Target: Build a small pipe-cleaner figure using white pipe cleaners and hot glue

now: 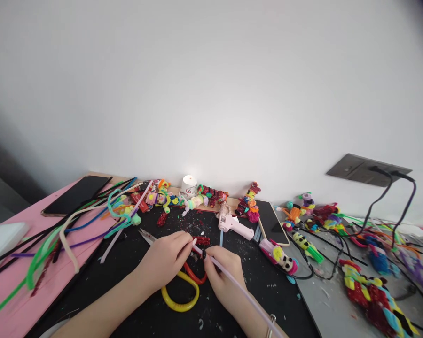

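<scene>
Both hands meet over the black mat, at one end of a pale lilac pipe cleaner (248, 298). My left hand (164, 260) pinches near its tip between thumb and forefinger. My right hand (227, 274) grips it just behind, with a dark-painted thumbnail showing, and the long tail runs down over the right wrist. Under the hands lie scissors (179, 306) with a yellow and a red handle, their blades pointing to the far left. A short red tinsel piece (201, 240) lies just beyond the fingertips.
A pink glue gun (238, 227) with a glue stick lies ahead, near a white paper cup (189, 186) and several pipe-cleaner figures (248, 204). Loose pipe cleaners (70, 225) and a dark phone (75, 195) are left. Another phone (272, 223), cables and more figures (370, 295) are right.
</scene>
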A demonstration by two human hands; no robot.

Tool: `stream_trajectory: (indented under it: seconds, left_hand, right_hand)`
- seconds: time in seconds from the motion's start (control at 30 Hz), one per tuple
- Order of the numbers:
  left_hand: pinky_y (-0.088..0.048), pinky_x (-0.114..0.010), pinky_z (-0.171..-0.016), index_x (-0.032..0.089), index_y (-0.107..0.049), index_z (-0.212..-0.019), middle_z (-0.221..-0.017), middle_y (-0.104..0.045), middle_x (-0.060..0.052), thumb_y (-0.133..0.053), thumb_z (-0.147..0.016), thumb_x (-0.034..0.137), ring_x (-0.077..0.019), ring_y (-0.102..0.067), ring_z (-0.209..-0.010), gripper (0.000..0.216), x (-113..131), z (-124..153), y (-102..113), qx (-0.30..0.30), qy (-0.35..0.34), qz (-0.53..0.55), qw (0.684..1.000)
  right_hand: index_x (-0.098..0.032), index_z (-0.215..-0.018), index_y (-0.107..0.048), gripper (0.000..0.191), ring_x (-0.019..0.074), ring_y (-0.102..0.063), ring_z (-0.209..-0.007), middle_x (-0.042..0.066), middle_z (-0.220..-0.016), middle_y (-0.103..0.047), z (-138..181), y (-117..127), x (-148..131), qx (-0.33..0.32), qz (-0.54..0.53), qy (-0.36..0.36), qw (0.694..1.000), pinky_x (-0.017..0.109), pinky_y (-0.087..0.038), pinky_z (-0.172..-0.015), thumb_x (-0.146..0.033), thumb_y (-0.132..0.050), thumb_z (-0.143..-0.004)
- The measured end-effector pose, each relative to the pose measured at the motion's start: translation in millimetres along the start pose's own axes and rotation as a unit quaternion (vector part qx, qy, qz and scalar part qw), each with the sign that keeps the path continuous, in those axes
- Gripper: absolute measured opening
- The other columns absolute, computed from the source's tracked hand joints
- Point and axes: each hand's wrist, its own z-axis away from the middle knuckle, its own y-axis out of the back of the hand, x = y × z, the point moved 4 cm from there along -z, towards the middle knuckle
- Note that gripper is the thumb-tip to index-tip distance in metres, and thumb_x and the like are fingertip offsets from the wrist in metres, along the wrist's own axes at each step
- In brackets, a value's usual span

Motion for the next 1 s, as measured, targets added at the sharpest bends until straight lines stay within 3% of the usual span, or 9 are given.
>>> stream_trajectory:
  seconds: [0.37,0.53,0.8,1.0]
  left_hand:
    - [-0.032,-0.026,-0.052,0.019,-0.050,-0.070,-0.066,-0.058,0.000,-0.039,-0.090,0.016,-0.0152,-0.056,-0.058,0.023,3.5,-1.0,-6.7,-0.023,-0.075,-0.159,0.984]
    - [-0.033,-0.025,-0.052,0.019,-0.049,-0.072,-0.067,-0.059,0.000,-0.038,-0.092,0.018,-0.0149,-0.057,-0.059,0.023,3.8,-1.6,-7.9,-0.050,-0.061,-0.149,0.986]
    - [-0.040,-0.026,-0.061,0.019,-0.054,-0.081,-0.078,-0.062,-0.002,-0.035,-0.094,0.021,-0.0163,-0.061,-0.071,0.023,2.3,-1.2,-4.0,-0.090,-0.026,-0.071,0.993]
    - [-0.041,-0.028,-0.063,0.018,-0.055,-0.084,-0.081,-0.063,-0.003,-0.032,-0.095,0.021,-0.0182,-0.062,-0.074,0.026,1.5,1.6,-6.9,-0.112,-0.020,-0.067,0.991]
  right_hand:
    - [-0.020,-0.062,-0.044,0.026,0.0107,-0.045,-0.051,-0.001,-0.058,-0.049,5.2,-9.0,-2.9,-0.051,0.057,0.047,0.996,0.022,-0.032,-0.052,-0.013,-0.041,-0.087]
    - [-0.021,-0.062,-0.039,0.025,0.0107,-0.042,-0.051,-0.001,-0.058,-0.046,5.8,-11.2,-4.4,-0.066,0.063,0.053,0.994,0.022,-0.031,-0.052,-0.013,-0.040,-0.086]
    - [-0.020,-0.062,-0.038,0.026,0.0093,-0.040,-0.049,-0.004,-0.055,-0.041,5.0,-4.4,4.0,0.011,0.061,0.026,0.998,0.022,-0.028,-0.050,-0.014,-0.040,-0.087]
    - [-0.020,-0.062,-0.038,0.026,0.0089,-0.040,-0.049,-0.004,-0.055,-0.042,4.2,-5.4,5.0,0.016,0.063,0.032,0.997,0.021,-0.028,-0.050,-0.014,-0.040,-0.087]
